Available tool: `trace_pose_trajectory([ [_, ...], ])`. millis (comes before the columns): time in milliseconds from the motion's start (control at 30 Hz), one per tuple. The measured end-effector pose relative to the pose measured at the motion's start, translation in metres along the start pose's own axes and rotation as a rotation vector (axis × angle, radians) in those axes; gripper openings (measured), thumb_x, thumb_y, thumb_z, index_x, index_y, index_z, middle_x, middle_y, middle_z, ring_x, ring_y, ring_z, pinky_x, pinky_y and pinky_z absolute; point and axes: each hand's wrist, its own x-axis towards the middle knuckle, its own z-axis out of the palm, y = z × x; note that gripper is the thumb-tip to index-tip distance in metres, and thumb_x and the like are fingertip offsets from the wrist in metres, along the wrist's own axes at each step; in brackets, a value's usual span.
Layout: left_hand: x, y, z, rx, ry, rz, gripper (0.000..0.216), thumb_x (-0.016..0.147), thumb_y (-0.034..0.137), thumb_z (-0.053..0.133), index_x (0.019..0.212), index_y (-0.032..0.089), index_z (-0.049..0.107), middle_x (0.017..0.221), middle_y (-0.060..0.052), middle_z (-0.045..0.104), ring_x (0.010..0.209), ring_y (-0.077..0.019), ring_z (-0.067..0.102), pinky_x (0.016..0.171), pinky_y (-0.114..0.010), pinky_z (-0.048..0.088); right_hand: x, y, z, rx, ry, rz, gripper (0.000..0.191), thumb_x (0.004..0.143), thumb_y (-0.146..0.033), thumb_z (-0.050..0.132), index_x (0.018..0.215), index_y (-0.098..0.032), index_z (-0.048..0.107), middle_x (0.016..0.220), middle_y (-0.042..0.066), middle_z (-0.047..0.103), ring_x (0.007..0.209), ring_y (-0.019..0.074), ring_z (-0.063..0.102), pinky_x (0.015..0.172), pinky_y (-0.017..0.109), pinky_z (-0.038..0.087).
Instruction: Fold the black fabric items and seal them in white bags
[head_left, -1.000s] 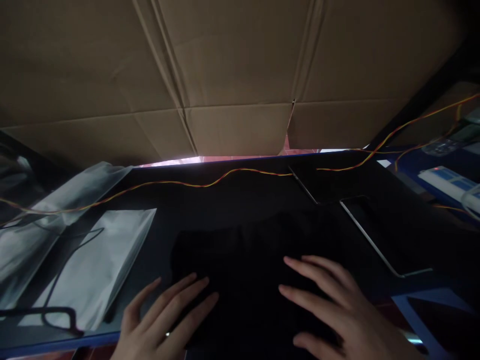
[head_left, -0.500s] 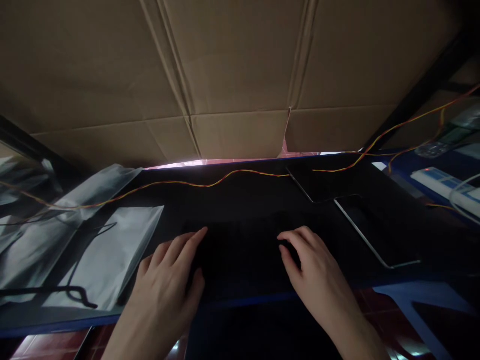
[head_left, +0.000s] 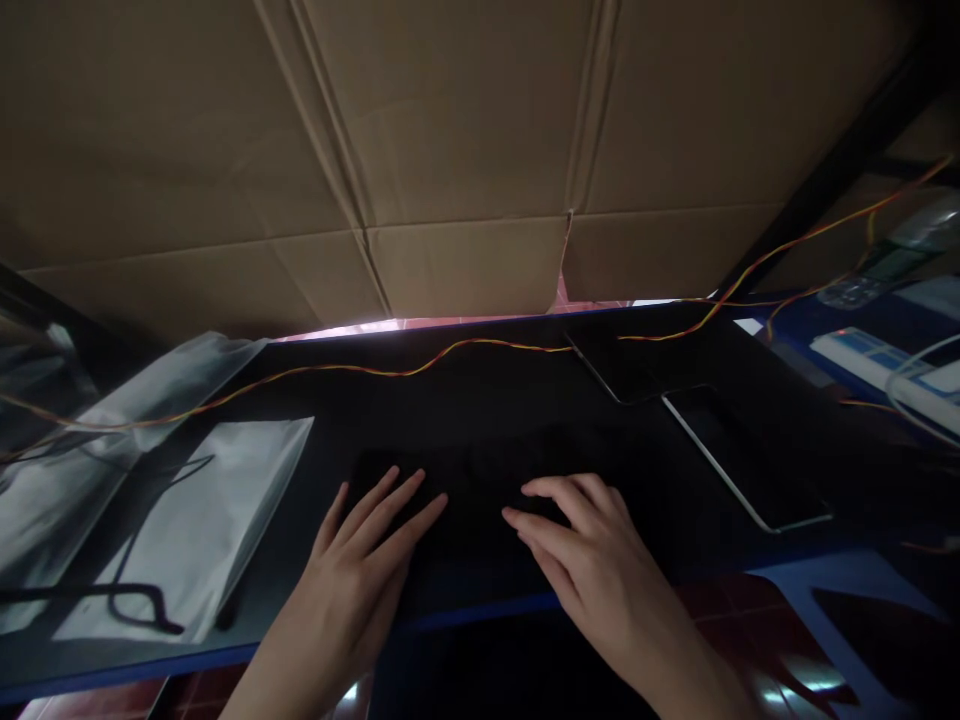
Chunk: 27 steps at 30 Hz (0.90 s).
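Observation:
A black cloth lies folded on the dark table top, hard to tell from it in the dim light. My left hand rests flat on the cloth's left part, fingers stretched out and slightly apart. My right hand lies on the cloth's right part, fingers extended and pressing down. Neither hand grips anything that I can see.
Clear plastic bags lie at the left with a black cord over them. A red-yellow wire crosses the table's back. A tablet-like dark slab sits at the right. A cardboard wall stands behind. A power strip is far right.
Both hands slid forward onto the cloth and then drew closer together; the right hand has shifted left and the left hand's fingers have spread flat.

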Motion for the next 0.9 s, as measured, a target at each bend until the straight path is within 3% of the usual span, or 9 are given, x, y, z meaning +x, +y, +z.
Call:
trace_pose_trajectory([
  [100, -0.006, 0.000, -0.005, -0.112, 0.081, -0.038, 0.062, 0.109, 0.020, 0.048, 0.168, 0.038, 0.041, 0.172, -0.005, 0.050, 0.164, -0.0350, 0.039, 0.127, -0.075, 0.039, -0.009, 0.020, -0.016, -0.027, 0.196, 0.057, 0.032, 0.110, -0.028, 0.059, 0.139, -0.033, 0.071, 0.131, 0.009, 0.071, 0.118, 0.0297, 0.069, 0.097, 0.051, 0.063],
  [167, -0.007, 0.002, -0.007, -0.180, 0.145, -0.095, 0.059, 0.109, 0.023, 0.052, 0.166, 0.035, 0.043, 0.172, -0.006, 0.049, 0.166, -0.0358, 0.035, 0.128, -0.071, 0.039, -0.017, 0.038, -0.030, -0.079, 0.341, 0.234, 0.037, 0.109, -0.045, 0.059, 0.141, -0.029, 0.069, 0.125, 0.012, 0.070, 0.113, 0.0322, 0.071, 0.094, 0.052, 0.063],
  [267, -0.006, 0.003, -0.005, -0.224, 0.169, -0.133, 0.055, 0.108, 0.026, 0.056, 0.162, 0.035, 0.048, 0.167, -0.006, 0.054, 0.164, -0.0352, 0.038, 0.126, -0.064, 0.046, -0.028, 0.064, -0.042, -0.189, 0.286, 0.569, 0.068, 0.100, -0.072, 0.056, 0.139, -0.018, 0.068, 0.128, 0.020, 0.066, 0.099, 0.0365, 0.075, 0.080, 0.054, 0.064],
  [333, -0.004, 0.002, -0.001, -0.203, 0.161, -0.117, 0.052, 0.108, 0.027, 0.058, 0.158, 0.036, 0.052, 0.163, -0.005, 0.058, 0.161, -0.0353, 0.043, 0.125, -0.065, 0.047, -0.030, 0.076, -0.044, -0.212, 0.188, 0.652, 0.071, 0.096, -0.077, 0.054, 0.128, -0.016, 0.072, 0.127, 0.021, 0.067, 0.097, 0.0381, 0.076, 0.078, 0.054, 0.063],
  [467, -0.002, 0.001, -0.002, -0.152, 0.130, -0.060, 0.047, 0.108, 0.030, 0.059, 0.154, 0.037, 0.058, 0.157, -0.006, 0.064, 0.151, -0.0350, 0.055, 0.121, -0.066, 0.047, -0.021, 0.084, -0.050, -0.161, 0.125, 0.647, 0.043, 0.094, -0.063, 0.053, 0.104, -0.024, 0.070, 0.109, 0.013, 0.075, 0.084, 0.0323, 0.076, 0.072, 0.047, 0.060],
  [600, 0.004, 0.007, -0.015, -0.162, 0.114, -0.032, 0.046, 0.107, 0.036, 0.063, 0.153, 0.037, 0.061, 0.160, -0.006, 0.062, 0.149, -0.0356, 0.055, 0.111, -0.056, 0.057, -0.008, 0.072, -0.075, -0.162, 0.244, 0.666, 0.034, 0.090, -0.058, 0.058, 0.104, -0.028, 0.066, 0.087, 0.008, 0.077, 0.074, 0.0338, 0.075, 0.063, 0.045, 0.055],
  [667, 0.009, 0.012, -0.019, -0.175, 0.102, -0.018, 0.044, 0.107, 0.039, 0.064, 0.151, 0.037, 0.062, 0.161, -0.006, 0.061, 0.150, -0.0362, 0.054, 0.110, -0.056, 0.057, 0.001, 0.054, -0.083, -0.161, 0.313, 0.602, 0.031, 0.092, -0.054, 0.059, 0.108, -0.029, 0.067, 0.089, 0.008, 0.079, 0.078, 0.0347, 0.077, 0.066, 0.045, 0.056],
  [767, 0.015, 0.016, -0.018, -0.193, 0.073, -0.007, 0.040, 0.108, 0.039, 0.063, 0.148, 0.038, 0.065, 0.160, -0.005, 0.063, 0.148, -0.0356, 0.055, 0.109, -0.057, 0.057, 0.018, 0.017, -0.073, -0.074, 0.330, 0.427, 0.021, 0.098, -0.043, 0.061, 0.111, -0.029, 0.069, 0.101, 0.007, 0.080, 0.086, 0.0308, 0.079, 0.075, 0.044, 0.061],
  [900, 0.014, 0.015, -0.012, -0.208, 0.069, 0.005, 0.039, 0.108, 0.037, 0.063, 0.148, 0.038, 0.064, 0.155, -0.003, 0.067, 0.144, -0.0347, 0.058, 0.107, -0.055, 0.055, 0.036, -0.015, -0.049, 0.205, 0.068, 0.294, 0.022, 0.105, -0.032, 0.063, 0.125, -0.030, 0.070, 0.120, 0.004, 0.079, 0.093, 0.0237, 0.080, 0.078, 0.038, 0.066],
])
